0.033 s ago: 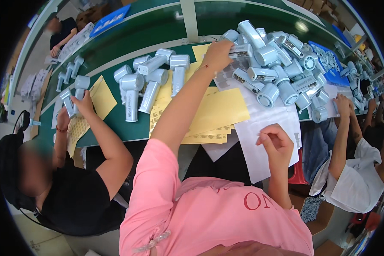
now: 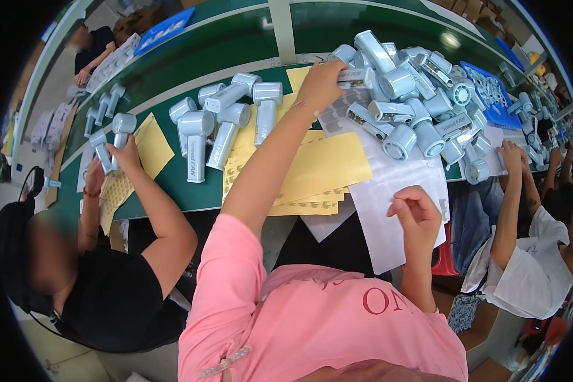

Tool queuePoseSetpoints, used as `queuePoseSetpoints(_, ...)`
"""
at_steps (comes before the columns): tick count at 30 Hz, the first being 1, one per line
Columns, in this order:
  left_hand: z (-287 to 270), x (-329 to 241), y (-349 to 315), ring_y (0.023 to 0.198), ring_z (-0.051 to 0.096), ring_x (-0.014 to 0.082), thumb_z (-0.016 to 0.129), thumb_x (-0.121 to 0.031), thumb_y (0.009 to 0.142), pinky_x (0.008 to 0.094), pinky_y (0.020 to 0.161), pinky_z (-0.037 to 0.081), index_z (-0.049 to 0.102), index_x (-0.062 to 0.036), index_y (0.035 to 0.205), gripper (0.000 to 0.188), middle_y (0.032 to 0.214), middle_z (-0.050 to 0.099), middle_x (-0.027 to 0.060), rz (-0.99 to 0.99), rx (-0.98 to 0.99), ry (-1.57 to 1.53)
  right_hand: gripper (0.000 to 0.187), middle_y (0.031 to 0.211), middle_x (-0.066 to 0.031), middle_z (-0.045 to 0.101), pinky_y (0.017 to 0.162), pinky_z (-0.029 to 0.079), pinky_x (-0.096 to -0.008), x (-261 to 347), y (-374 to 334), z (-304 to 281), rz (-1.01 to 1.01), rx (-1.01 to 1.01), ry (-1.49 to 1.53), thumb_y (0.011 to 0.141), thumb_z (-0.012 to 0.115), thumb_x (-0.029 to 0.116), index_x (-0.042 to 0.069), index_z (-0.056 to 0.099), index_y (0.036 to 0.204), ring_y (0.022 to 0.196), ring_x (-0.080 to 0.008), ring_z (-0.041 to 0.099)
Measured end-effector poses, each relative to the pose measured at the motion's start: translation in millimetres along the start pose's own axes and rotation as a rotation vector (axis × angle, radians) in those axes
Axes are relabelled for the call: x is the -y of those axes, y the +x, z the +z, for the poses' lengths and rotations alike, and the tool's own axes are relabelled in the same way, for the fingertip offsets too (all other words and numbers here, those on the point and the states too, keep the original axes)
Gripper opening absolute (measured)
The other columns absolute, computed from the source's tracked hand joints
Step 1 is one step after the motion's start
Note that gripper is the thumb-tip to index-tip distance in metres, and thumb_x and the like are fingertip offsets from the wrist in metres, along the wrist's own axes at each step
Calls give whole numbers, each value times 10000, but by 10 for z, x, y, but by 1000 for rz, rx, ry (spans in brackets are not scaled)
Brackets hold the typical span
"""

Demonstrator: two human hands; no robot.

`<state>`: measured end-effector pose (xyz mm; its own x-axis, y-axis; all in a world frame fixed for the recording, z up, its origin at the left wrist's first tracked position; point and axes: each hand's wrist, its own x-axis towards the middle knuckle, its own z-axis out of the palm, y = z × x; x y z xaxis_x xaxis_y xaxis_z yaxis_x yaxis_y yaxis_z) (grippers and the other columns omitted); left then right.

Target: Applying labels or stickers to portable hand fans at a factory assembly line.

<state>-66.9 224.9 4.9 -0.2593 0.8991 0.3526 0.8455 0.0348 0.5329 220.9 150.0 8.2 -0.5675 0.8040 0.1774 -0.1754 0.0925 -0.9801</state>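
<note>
My left hand (image 2: 323, 83) reaches far forward and grips the end of a light-blue handheld fan (image 2: 356, 77) at the left edge of a heap. Its fingers are partly hidden behind the back of the hand. Several more handheld fans (image 2: 420, 111) lie piled to the right of it. My right hand (image 2: 416, 215) hovers over a white sheet (image 2: 379, 235) near the table's front edge. Its fingers are curled toward the thumb, and anything between them is too small to make out. Yellow sticker sheets (image 2: 325, 169) lie below my left forearm.
A second group of handheld fans (image 2: 199, 124) lies left of my arm on the green table (image 2: 156, 202). A blue tray (image 2: 490, 95) of small parts is at the right back. Co-workers sit on both sides; the left one holds a fan (image 2: 122, 125).
My left hand has shifted slightly left, and the fan in its grip has moved a little with it. My right hand has moved slightly right.
</note>
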Motion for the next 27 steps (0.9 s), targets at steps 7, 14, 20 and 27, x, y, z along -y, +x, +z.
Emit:
queuePoseSetpoints(7, -436, -647, -1209, 945, 560, 268, 690, -14, 605, 416, 1039, 293, 550, -76, 981, 406, 965, 597, 84, 148, -363, -87, 87, 859, -83, 598, 817, 441, -267, 212, 434, 265, -307, -258, 259, 829, 545, -26, -25, 564, 915, 855, -170, 591)
queuePoseSetpoints(14, -354, -809, -1917, 1047, 508, 263, 664, 0, 636, 432, 955, 343, 491, -52, 1112, 509, 1082, 541, 89, 12, -432, 69, 105, 908, -71, 555, 507, 434, -175, 436, 371, 1217, -356, 135, 359, 811, 563, -57, -38, 566, 914, 615, -89, 582)
queuePoseSetpoints(20, -557, -604, -2480, 1112, 462, 158, 551, -232, 882, 294, 917, 387, 430, -1, 1217, 425, 1184, 490, 92, -480, -537, -1078, 201, 861, -85, 582, 497, 458, -264, 298, 554, 1386, -948, 454, -178, 680, 626, -10, -7, 605, 880, 602, -183, 582)
queuePoseSetpoints(27, -637, -326, -2600, 958, 550, 171, 396, -542, 885, 296, 847, 435, 437, 17, 1205, 646, 1069, 551, 126, -627, -223, -1922, 263, 830, -49, 595, 529, 463, -275, -16, 251, 1686, -1261, 756, -350, 634, 603, 108, 55, 629, 891, 604, -210, 574)
